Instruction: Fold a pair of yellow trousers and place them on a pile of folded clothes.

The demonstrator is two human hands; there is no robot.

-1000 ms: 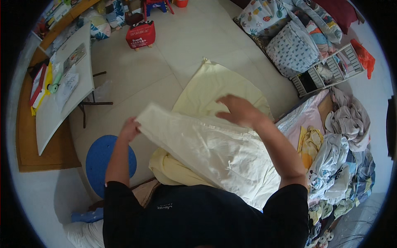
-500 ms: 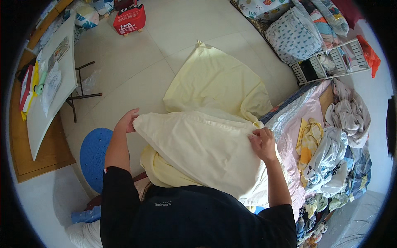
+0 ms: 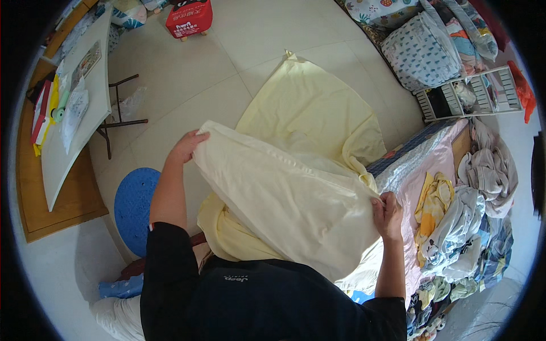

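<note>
A large pale yellow sheet [image 3: 310,96] is spread over the floor ahead of me and drapes back over my lap. Its lighter, cream-coloured part [image 3: 273,193] is stretched between my two hands. At the upper left corner of that part, my left hand [image 3: 189,145] pinches the cloth. My right hand [image 3: 389,215] grips the edge on the right with bent fingers, lower than the left. A seam runs along the top edge between them. Whatever lies under the cloth on my lap is hidden.
To the right, a bed [image 3: 424,165] carries heaped clothes [image 3: 455,221]. Beyond it stand a white rack [image 3: 466,94] and a patterned storage bag [image 3: 422,51]. At left are a white folding table [image 3: 94,102] and a round blue mat [image 3: 136,210]. A red stool [image 3: 190,20] is at the back.
My left hand has risen and moved slightly right, lifting its corner of the sheet. My right hand has shifted right and down, so the held edge now slants. The whole view has shifted a little.
</note>
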